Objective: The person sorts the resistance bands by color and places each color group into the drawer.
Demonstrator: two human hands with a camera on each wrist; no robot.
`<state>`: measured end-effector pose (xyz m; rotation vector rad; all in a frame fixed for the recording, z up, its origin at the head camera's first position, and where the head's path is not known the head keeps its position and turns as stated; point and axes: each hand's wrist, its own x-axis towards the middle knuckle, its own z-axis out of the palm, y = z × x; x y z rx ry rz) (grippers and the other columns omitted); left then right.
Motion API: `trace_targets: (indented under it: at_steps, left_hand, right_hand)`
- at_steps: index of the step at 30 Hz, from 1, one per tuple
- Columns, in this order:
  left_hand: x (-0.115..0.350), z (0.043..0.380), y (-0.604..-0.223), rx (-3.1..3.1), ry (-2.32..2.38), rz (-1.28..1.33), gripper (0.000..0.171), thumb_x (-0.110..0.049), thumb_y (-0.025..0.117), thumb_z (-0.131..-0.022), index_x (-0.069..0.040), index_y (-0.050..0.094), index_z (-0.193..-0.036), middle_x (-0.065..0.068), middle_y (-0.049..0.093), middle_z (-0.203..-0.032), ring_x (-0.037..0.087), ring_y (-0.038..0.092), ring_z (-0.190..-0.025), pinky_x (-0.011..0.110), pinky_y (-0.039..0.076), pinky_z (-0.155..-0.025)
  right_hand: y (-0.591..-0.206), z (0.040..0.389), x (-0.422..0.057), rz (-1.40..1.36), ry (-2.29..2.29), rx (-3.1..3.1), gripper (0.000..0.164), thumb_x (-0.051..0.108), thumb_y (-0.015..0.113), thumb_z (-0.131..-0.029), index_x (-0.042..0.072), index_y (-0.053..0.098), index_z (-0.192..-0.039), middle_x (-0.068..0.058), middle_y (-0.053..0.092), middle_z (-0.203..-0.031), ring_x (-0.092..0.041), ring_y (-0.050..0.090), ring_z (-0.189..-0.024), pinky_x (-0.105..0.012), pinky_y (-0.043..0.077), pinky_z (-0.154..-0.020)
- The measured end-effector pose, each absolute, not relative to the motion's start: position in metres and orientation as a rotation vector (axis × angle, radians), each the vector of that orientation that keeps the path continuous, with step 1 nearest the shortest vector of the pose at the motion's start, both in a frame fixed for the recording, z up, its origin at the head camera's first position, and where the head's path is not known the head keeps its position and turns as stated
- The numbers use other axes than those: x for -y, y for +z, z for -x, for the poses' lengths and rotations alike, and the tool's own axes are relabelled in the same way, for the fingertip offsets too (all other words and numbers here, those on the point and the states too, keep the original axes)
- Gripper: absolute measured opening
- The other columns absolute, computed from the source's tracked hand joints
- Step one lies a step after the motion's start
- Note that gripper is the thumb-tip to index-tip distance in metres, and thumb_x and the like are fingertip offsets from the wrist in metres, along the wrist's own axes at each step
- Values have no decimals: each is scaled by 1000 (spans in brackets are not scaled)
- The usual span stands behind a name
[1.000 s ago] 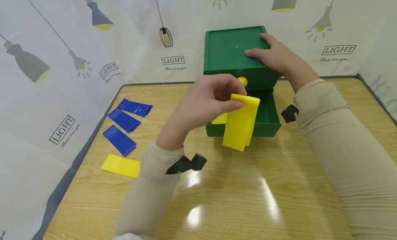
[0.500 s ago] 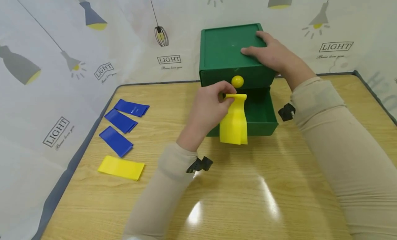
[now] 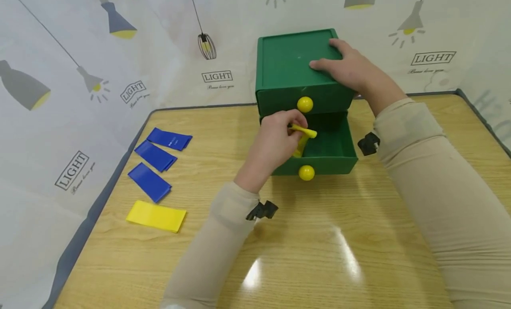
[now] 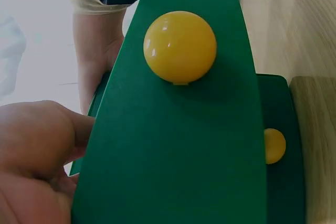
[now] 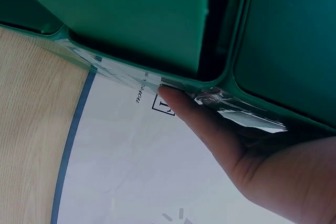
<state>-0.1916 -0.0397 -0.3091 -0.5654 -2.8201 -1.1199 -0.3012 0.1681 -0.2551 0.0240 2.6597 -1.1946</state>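
Note:
My left hand (image 3: pixel 273 142) pinches a folded yellow resistance band (image 3: pixel 307 132) over the left half of a pulled-out green drawer (image 3: pixel 333 166). The band's lower part hangs inside the drawer, partly hidden by my fingers. In the left wrist view that drawer's front with its yellow knob (image 4: pixel 180 48) fills the middle, and the band is out of sight. My right hand (image 3: pixel 351 69) rests on the right edge of the green cabinet (image 3: pixel 293 60), thumb and index finger spread on top. A straight finger (image 5: pixel 197 121) lies along the cabinet's side in the right wrist view.
Several folded blue bands (image 3: pixel 149 182) and one yellow band (image 3: pixel 156 216) lie on the left of the wooden table (image 3: pixel 319 256). A closed drawer above shows a yellow knob (image 3: pixel 305 104); a lower one has another knob (image 4: pixel 274 145). A printed wall sheet (image 3: pixel 167 47) stands behind.
My left hand has brought the yellow band from in front of the drawer to over its inside, lowering the hanging part behind the front panel. The lower knob now shows. My right hand stays put.

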Motion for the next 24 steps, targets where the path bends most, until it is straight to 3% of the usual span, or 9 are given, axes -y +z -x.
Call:
trace_targets:
  at_steps: [6,18,24]
  left_hand:
    - [41,195,-310,2848,-1303,546,9,-8,72,-102,-13,72,-110,6,73,-117,19,72,-97,27,62,-88]
    - [42,195,-308,2756,-1475,335,10,-7,72,-102,-12,70,-110,7,69,-116,21,69,-96,31,63,-88]
    - [42,197,-309,2819,-1398,381,23,-10,68,-104,-13,67,-127,6,70,-127,21,65,-110,35,58,-99]
  right_hand:
    - [-254,300,-168,-19,-1195,-2659,94,69,48,-102,38,-10,-170,-12,-5,-181,-51,26,-159,-73,33,-122]
    - [-256,302,-169,-23,-1200,-2652,95,69,48,-102,37,-10,-170,-12,-5,-181,-52,25,-159,-74,31,-123]
    - [-254,301,-169,-23,-1206,-2643,95,69,48,-102,38,-10,-170,-12,-6,-181,-52,26,-159,-74,33,-121]
